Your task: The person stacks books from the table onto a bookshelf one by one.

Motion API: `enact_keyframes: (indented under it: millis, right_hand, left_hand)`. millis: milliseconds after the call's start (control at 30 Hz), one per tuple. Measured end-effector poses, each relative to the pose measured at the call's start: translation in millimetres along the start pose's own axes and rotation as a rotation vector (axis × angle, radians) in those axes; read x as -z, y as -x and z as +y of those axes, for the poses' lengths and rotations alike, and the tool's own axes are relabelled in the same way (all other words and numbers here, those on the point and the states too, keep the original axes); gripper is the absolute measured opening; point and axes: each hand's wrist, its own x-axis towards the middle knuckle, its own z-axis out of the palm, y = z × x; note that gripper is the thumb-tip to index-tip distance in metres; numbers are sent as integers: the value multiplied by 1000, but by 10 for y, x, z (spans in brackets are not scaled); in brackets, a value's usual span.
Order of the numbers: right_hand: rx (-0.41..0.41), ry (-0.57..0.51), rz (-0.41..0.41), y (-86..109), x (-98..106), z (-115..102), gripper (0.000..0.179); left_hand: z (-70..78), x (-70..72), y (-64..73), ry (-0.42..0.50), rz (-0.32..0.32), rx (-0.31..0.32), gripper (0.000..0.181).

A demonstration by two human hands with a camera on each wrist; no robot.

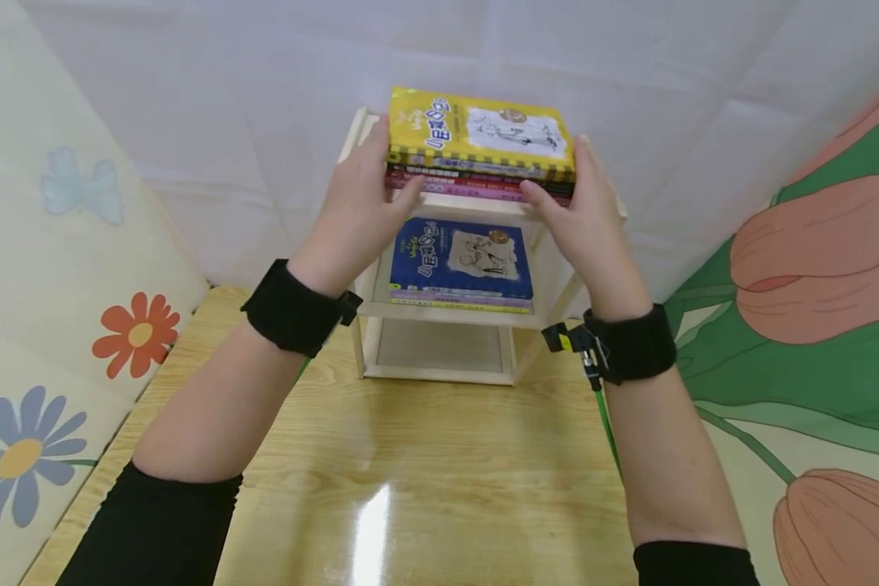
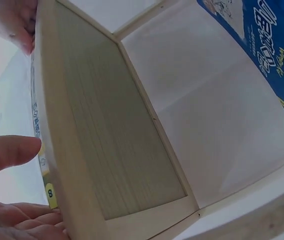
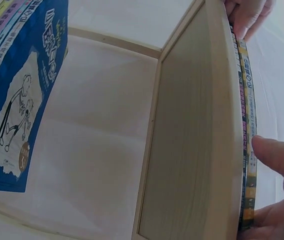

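Note:
A stack of thin paperback comic books, with a yellow book point(image 1: 476, 134) on top and dark and pink spines below, sits on the top board of a small pale wooden shelf point(image 1: 457, 313). My left hand point(image 1: 357, 199) holds the stack's left end, thumb at the front by the spines. At the other end my right hand point(image 1: 586, 224) grips likewise, thumb against the front edge. The far fingers are partly hidden behind the books in the head view. On the middle board lies a second stack topped by a blue book point(image 1: 461, 259).
The shelf's lowest board point(image 1: 439, 348) is near the wooden tabletop point(image 1: 454, 464). A white cloth point(image 1: 264, 106) hangs behind. Flower-printed panels point(image 1: 37, 268) stand at left and right. A green cable point(image 1: 606, 431) runs from the right wrist strap.

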Motion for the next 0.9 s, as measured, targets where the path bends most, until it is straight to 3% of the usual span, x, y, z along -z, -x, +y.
enact_keyframes:
  millis: [200,433,600,767,900]
  right_hand:
    - [51,-3,21,99,-28,36,90]
    - [202,-25,58,348,-59,106,85]
    - [260,-40,85,630,-109,268,79]
    - [375,-32,119,902,-230,487,74]
    - [448,-2,93,1117,-378,650,74]
  left_hand:
    - [-47,-28,159,-47,20,-48,83]
    - [-154,-136,469,-199,168,-252,78]
    - [-239,-299,798,-236,215,-379,76]
    - [-372,-528,1083,-201,168,-423,77]
    - [-499,-708,1284,-192,56,-378,77]
